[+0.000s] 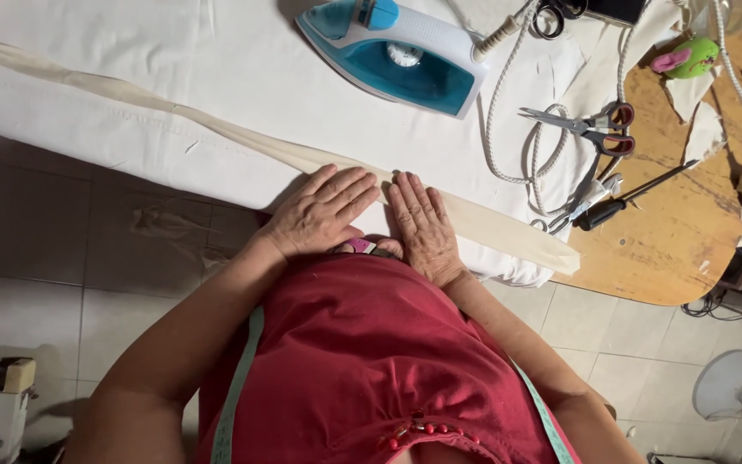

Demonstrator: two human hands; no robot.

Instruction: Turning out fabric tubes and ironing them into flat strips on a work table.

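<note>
Both my hands are lying flat, fingers stretched out, not gripping anything, just pressing on this long cream fabric strip [302, 157] that runs diagonally across the white padded ironing cloth [130, 77]. Left hand [319, 210] and right hand [424, 225] sit side by side near the table edge. The strip looks folded, smooth and soft. Behind it lies my teal and white steam iron [401, 56] with its braided cord [500, 129], and metal scissors [590, 127] sit over by the worn wooden tabletop [672, 232].
</note>
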